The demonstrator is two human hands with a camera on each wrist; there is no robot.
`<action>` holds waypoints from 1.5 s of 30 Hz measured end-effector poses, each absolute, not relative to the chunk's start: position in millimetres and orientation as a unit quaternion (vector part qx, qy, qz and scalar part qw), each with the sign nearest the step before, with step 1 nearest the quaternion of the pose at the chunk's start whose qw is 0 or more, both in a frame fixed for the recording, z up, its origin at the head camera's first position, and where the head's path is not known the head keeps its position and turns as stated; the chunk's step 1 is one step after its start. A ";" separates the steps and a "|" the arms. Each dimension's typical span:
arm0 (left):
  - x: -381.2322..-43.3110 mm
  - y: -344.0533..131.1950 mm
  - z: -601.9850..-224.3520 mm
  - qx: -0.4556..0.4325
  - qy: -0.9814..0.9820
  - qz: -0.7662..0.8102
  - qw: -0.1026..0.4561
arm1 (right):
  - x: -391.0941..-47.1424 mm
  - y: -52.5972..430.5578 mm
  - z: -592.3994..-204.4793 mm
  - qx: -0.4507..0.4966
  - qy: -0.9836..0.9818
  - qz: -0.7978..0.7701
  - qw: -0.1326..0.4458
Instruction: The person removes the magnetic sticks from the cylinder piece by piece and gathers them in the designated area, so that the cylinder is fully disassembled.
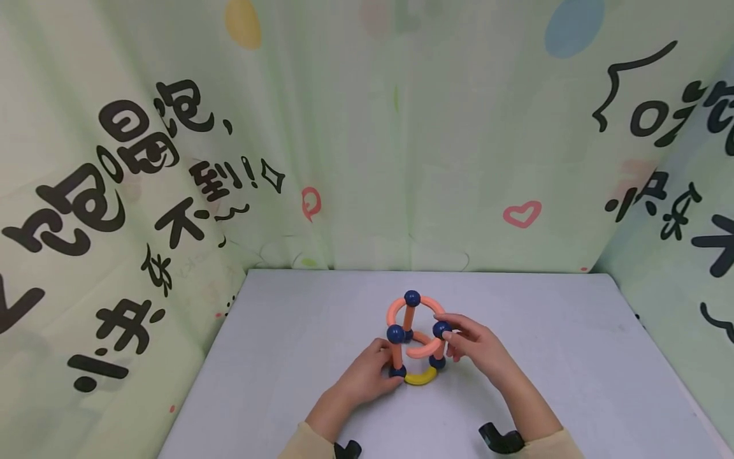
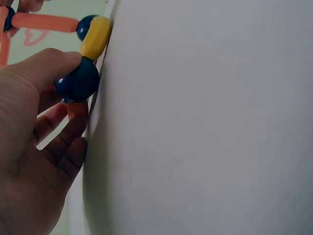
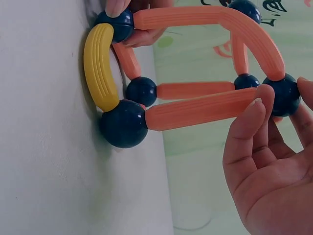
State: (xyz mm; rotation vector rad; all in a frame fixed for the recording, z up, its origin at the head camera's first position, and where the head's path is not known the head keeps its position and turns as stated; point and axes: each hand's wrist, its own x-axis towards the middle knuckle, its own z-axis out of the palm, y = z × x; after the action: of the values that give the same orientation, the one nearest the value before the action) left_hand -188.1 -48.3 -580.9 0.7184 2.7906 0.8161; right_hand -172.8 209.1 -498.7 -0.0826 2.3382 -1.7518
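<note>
Left hand [image 1: 367,377] pinches a lower ball [image 2: 78,82], right hand [image 1: 480,349] an upper ball [image 3: 282,96], sensible holds on a frame [image 1: 424,350] that looks light and stiff but likely to pop apart.

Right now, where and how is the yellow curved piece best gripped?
Likely with a pinch on the yellow curved piece at its middle, from the near side: it bows outward that way, and its ends meet blue balls.
</note>
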 end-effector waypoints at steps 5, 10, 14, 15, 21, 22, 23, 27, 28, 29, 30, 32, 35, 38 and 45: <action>-196.0 -58.1 -579.1 0.249 0.929 0.264 0.075 | -170.4 207.0 -498.8 -0.022 0.784 -0.607 0.126; -203.8 -64.9 -578.1 0.248 0.926 0.269 0.091 | -170.0 204.0 -501.9 -0.016 0.769 -0.624 0.135; -208.6 -68.3 -578.2 0.240 0.924 0.281 0.104 | -169.8 202.3 -504.9 -0.019 0.767 -0.626 0.139; -209.2 -69.0 -578.1 0.238 0.922 0.285 0.107 | -169.7 201.8 -505.3 -0.020 0.767 -0.626 0.139; -211.6 -72.9 -577.6 0.224 0.917 0.311 0.107 | -169.2 198.7 -504.9 -0.026 0.771 -0.622 0.132; -211.8 -73.4 -577.4 0.222 0.917 0.314 0.106 | -169.0 198.2 -504.5 -0.026 0.772 -0.622 0.132; -212.2 -73.9 -577.5 0.219 0.917 0.316 0.107 | -168.8 197.6 -504.0 -0.026 0.772 -0.622 0.133; -213.8 -74.9 -578.5 0.216 0.919 0.313 0.103 | -167.7 195.1 -501.9 -0.032 0.773 -0.620 0.135; -214.2 -75.1 -578.4 0.215 0.920 0.312 0.100 | -167.5 194.4 -501.4 -0.032 0.773 -0.619 0.134; -214.6 -75.3 -578.3 0.213 0.921 0.312 0.098 | -167.3 193.7 -501.0 -0.033 0.774 -0.618 0.135; -214.8 -75.4 -577.8 0.210 0.921 0.313 0.097 | -167.3 193.3 -500.8 -0.033 0.775 -0.617 0.134; -215.1 -75.7 -576.7 0.203 0.922 0.316 0.095 | -167.6 192.2 -500.9 -0.027 0.776 -0.616 0.134; -214.6 -76.7 -574.8 0.183 0.925 0.318 0.098 | -168.6 191.3 -501.6 -0.021 0.775 -0.617 0.136; -214.0 -79.4 -571.9 0.161 0.925 0.329 0.100 | -169.5 191.1 -503.1 -0.015 0.776 -0.616 0.135; -208.2 -91.2 -551.0 0.163 0.901 0.402 0.019 | -169.8 191.4 -503.1 -0.015 0.782 -0.610 0.127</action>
State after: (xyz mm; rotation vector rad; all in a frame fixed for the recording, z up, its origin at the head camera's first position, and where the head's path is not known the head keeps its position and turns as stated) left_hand -208.2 -91.2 -551.0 0.5054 2.7964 1.2464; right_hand -169.8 191.4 -503.1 -0.0422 2.2768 -1.7748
